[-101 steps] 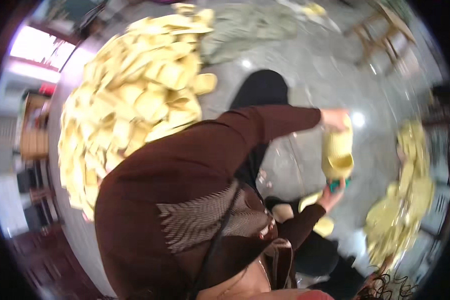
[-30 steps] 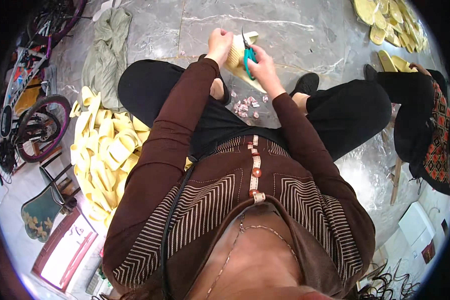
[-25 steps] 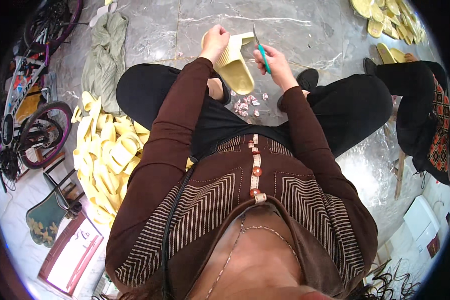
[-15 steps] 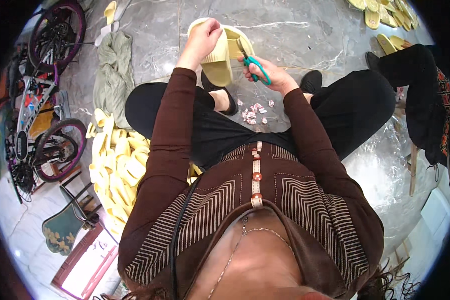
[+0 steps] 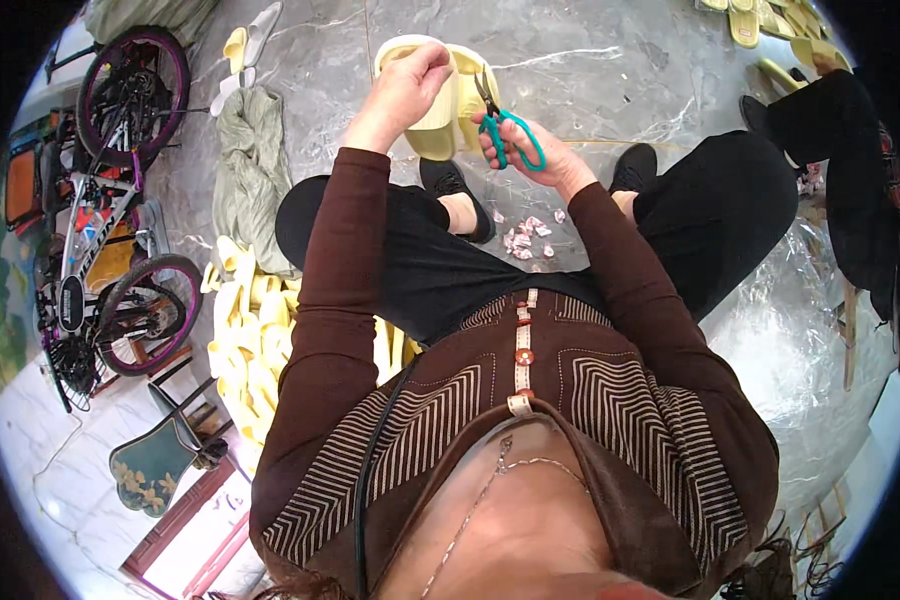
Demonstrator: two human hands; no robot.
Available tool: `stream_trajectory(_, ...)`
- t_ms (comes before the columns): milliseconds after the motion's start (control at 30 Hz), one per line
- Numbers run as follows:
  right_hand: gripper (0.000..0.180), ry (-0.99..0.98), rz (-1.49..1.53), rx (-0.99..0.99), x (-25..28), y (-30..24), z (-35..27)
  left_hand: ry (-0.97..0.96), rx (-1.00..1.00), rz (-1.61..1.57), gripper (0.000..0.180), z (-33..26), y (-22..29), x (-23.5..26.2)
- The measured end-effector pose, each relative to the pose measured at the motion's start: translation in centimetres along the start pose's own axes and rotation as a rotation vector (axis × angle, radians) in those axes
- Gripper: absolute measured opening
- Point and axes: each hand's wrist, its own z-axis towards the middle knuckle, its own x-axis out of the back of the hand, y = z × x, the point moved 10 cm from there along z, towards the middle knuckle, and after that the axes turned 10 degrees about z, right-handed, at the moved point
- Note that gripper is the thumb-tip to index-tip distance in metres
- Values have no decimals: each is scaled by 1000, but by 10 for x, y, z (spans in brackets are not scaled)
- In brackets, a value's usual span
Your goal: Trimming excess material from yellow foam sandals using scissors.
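A pair of pale yellow slide slippers [image 5: 432, 138] is held up in front of me. My left hand [image 5: 407, 92] is closed on their upper part, its thumb and fingertips pinched together. My right hand [image 5: 535, 155] grips teal-handled scissors [image 5: 494, 118] just right of the slippers. The dark blades point up and stand apart, close to the right slipper's edge. Whether they touch it I cannot tell. On the floor below my hands, between my feet, lie several small pinkish-white scraps [image 5: 523, 238].
By my left leg rises a heap of yellow slippers [image 5: 255, 335], with a grey-green cloth [image 5: 250, 170] beyond it. A bicycle [image 5: 120, 220] stands at far left. More yellow slippers [image 5: 745, 25] lie at far right, near another person's dark-trousered leg [image 5: 830, 160].
The scissors have come out from over the right slipper and their handles have spread. The slippers have turned slightly in my left hand. The whole view has shifted a little.
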Motion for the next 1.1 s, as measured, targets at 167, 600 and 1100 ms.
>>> stream_trajectory(167,56,75,-19,-41,10,1,-1,-20,6,-39,11,-7,2,-7)
stream_trajectory(600,58,33,47,-90,1,29,-12,-15,3,-18,14,-6,-11,-14)
stream_trajectory(1100,53,58,70,-83,12,25,-3,-49,-19,-6,15,-7,-6,-17)
